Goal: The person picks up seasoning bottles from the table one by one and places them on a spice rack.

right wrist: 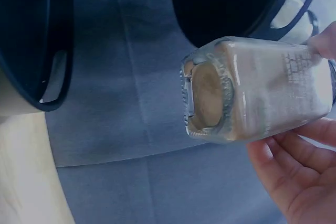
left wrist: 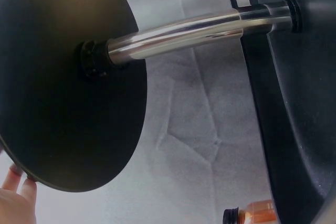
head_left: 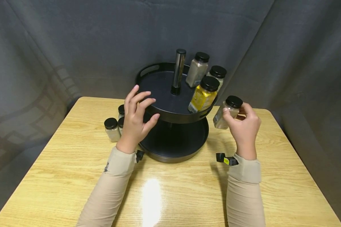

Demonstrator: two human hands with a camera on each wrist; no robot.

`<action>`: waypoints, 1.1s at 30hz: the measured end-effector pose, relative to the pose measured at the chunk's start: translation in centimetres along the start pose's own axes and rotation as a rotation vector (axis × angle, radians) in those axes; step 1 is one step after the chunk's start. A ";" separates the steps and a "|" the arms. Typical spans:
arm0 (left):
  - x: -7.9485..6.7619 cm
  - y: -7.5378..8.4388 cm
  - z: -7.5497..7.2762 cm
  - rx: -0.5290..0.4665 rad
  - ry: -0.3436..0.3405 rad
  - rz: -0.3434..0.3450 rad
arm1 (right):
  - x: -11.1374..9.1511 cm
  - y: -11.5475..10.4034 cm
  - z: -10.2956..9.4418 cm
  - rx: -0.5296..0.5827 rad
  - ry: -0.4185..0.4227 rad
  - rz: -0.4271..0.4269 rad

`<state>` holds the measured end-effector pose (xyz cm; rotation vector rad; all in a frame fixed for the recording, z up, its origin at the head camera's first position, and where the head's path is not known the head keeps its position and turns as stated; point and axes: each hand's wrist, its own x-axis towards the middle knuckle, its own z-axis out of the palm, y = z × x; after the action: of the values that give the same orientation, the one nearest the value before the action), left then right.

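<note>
My right hand (head_left: pixel 245 126) pinches a square glass spice jar (head_left: pixel 226 113) with a black lid, holding it tilted above the table to the right of a black two-tier turntable (head_left: pixel 164 110). In the right wrist view the jar's (right wrist: pixel 278 90) base and pale brown powder show. My left hand (head_left: pixel 136 121) has its fingers spread at the upper tray's left front rim; in the left wrist view its fingertips (left wrist: pixel 29 186) touch that tray's edge. Standing on the upper tray's right side are a yellow-labelled jar (head_left: pixel 201 99), a jar of greyish powder (head_left: pixel 197 71) and another black-lidded jar (head_left: pixel 217 72).
Several black-lidded jars (head_left: pixel 112 130) stand on the wooden table (head_left: pixel 182 192) left of the turntable, partly hidden by the left hand. A metal post (head_left: pixel 178 71) rises from the upper tray's middle. Grey curtains (head_left: pixel 102 47) hang behind and beside the table.
</note>
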<state>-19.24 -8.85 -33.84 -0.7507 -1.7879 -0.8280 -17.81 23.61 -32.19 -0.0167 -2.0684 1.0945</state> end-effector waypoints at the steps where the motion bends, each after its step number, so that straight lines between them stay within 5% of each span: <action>1: 0.0 0.0 0.0 0.000 0.000 0.000 | 0.0 -0.2 -0.1 0.006 0.006 -0.008; 19: 0.0 0.1 0.1 -0.010 0.002 -0.002 | -0.8 -3.6 -1.3 0.130 0.140 -0.154; 33: 0.0 0.1 0.1 -0.031 0.000 -0.007 | -2.3 -7.3 -1.4 0.294 0.154 -0.303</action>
<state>-19.20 -8.74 -33.82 -0.7647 -1.7818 -0.8616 -12.97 19.17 -27.98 0.3368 -1.6911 1.1550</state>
